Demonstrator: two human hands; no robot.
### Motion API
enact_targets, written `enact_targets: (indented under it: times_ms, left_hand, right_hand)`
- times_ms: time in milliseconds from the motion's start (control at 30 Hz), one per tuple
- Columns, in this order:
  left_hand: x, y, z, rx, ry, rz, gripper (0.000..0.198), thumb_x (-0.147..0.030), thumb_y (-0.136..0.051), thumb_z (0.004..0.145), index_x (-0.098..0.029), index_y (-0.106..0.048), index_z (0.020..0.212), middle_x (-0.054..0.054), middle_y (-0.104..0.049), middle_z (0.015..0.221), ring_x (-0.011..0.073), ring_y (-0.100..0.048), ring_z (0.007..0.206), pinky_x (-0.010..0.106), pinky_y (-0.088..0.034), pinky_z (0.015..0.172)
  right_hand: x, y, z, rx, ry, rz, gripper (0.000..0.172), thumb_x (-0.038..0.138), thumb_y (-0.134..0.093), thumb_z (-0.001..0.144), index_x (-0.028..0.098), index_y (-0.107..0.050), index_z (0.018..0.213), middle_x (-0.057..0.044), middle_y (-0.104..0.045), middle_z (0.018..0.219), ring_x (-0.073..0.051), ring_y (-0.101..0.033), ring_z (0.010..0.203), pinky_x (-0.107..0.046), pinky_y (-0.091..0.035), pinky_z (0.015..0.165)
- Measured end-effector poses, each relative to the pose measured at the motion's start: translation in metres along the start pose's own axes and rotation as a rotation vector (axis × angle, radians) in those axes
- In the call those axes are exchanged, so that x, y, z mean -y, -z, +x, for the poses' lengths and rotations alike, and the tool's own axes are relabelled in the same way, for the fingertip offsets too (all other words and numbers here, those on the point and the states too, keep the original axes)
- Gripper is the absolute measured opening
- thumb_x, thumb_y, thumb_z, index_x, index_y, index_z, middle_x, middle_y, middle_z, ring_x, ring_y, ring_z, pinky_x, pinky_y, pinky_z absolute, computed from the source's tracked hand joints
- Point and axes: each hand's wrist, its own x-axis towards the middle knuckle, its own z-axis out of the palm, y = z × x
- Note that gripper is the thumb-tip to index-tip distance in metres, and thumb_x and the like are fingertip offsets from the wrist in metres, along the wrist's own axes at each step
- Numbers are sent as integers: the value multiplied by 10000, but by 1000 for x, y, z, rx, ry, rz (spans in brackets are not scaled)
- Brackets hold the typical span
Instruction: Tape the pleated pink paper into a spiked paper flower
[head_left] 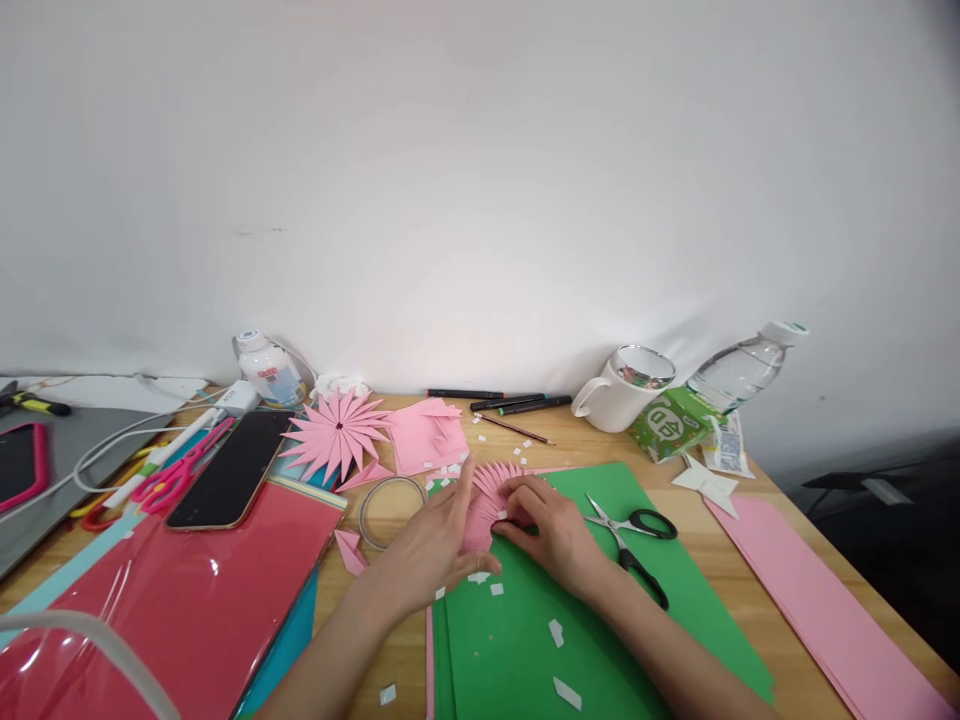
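A partly built pink paper flower (491,490) lies on a green sheet (540,620) near the middle of the wooden table. My left hand (439,545) rests on its left side, fingers stretched and a forefinger pointing up over the petals. My right hand (547,525) presses on the flower's right side, with its fingers curled and pinching a pink petal. A finished pink paper flower (337,432) lies further back to the left, beside a folded pink sheet (427,435).
Black-handled scissors (634,540) lie on the green sheet right of my hands. A tape ring (390,505), a phone (232,470), pink scissors (180,475) and red sheets (187,600) are at the left. A mug (622,390), bottle (739,370), tissue pack (667,422) and pens (517,405) stand behind.
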Motion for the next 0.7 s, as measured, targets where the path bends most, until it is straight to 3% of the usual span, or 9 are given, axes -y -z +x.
enact_targets:
  times_ms: [300, 367, 467, 600, 700]
  left_hand:
    - [16, -7, 5, -127, 88, -170, 802, -265, -485, 907, -219, 67, 1487, 148, -597, 1215, 242, -544, 1147, 452, -417, 969]
    - [19, -8, 5, -169, 76, -208, 753, -279, -446, 923, -230, 49, 1487, 134, -607, 1203, 232, -554, 1131, 448, -419, 964]
    - [20, -9, 7, -210, 79, -252, 689, -261, -411, 927, -220, -14, 1488, 126, -621, 1166, 227, -575, 1080, 447, -427, 942]
    - [13, -5, 12, -350, 140, -339, 578, -214, -448, 884, -207, -263, 1432, 95, -631, 1069, 203, -589, 984, 404, -444, 895]
    - [-1, 5, 14, -500, 216, -589, 420, -271, -588, 815, -159, -528, 1215, 57, -610, 924, 164, -587, 851, 286, -469, 758]
  right_hand:
    - [2, 4, 2, 17, 10, 15, 143, 267, -633, 835, 207, -507, 803, -56, -651, 919, -174, -601, 775, -282, -490, 620]
    - [2, 4, 2, 13, 1, -4, 141, 272, -646, 825, 203, -538, 882, -59, -655, 912, -188, -611, 799, -307, -508, 659]
    - [1, 3, 2, 5, 20, -47, 286, 278, -677, 797, 199, -555, 1043, -82, -657, 970, -218, -623, 882, -340, -530, 712]
    - [2, 3, 1, 0, 67, -60, 340, 306, -702, 777, 187, -566, 1065, -108, -647, 1030, -231, -624, 912, -335, -545, 686]
    - [4, 5, 1, 0, 67, -20, 365, 396, -701, 770, 190, -578, 1044, -110, -646, 1011, -219, -628, 876, -332, -547, 682]
